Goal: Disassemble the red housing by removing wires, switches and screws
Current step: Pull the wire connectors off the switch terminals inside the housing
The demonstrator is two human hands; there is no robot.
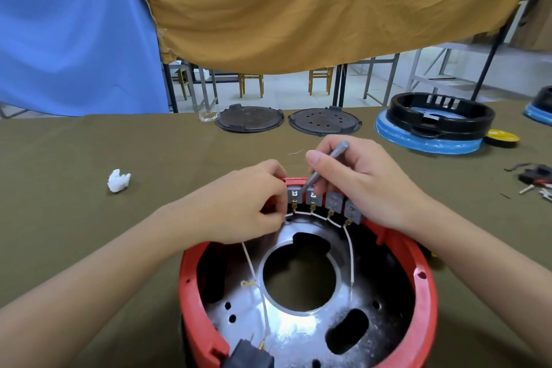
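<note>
The round red housing (418,287) lies open side up on the olive table, a shiny metal plate (286,329) with a large hole inside it. Along its far wall sits a row of several grey switches (334,202), joined by white wires (352,257) on brass terminals. My right hand (361,182) grips a thin grey metal tool (324,169), its tip touching between the two leftmost switches. My left hand (248,203) pinches the white wire at the leftmost switch's terminal. A black connector (251,354) sits at the housing's near rim.
A crumpled white tissue (119,180) lies at the left. Two dark round lids (249,119) (324,121) rest at the far edge. A black ring on a blue base (439,122), a yellow disc (503,137) and loose removed parts (534,178) are at the right.
</note>
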